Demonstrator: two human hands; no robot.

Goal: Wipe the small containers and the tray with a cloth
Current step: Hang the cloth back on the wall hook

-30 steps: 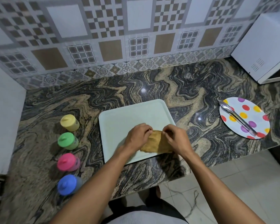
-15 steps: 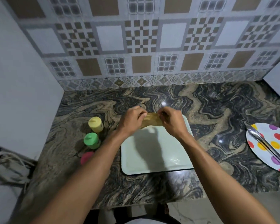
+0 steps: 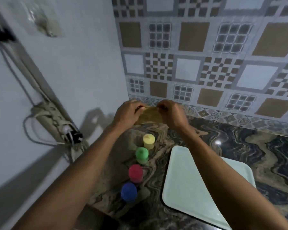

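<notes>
A yellow cloth (image 3: 150,115) is stretched in the air between my left hand (image 3: 126,113) and my right hand (image 3: 172,114); each pinches a top corner, above the back of the counter. Below them a row of small containers stands on the marble: yellow (image 3: 149,141), green (image 3: 141,155), pink (image 3: 135,173) and blue (image 3: 128,190). The pale green tray (image 3: 183,185) lies flat to their right, partly covered by my right forearm.
The marble counter (image 3: 249,151) meets a patterned tile wall (image 3: 206,63) at the back. A plain white wall on the left carries a cable duct and a plugged-in socket (image 3: 68,131).
Both hands lifted the cloth off the tray and carried it up and towards the back wall. My view swung left, so the dotted plate and the microwave have left the frame.
</notes>
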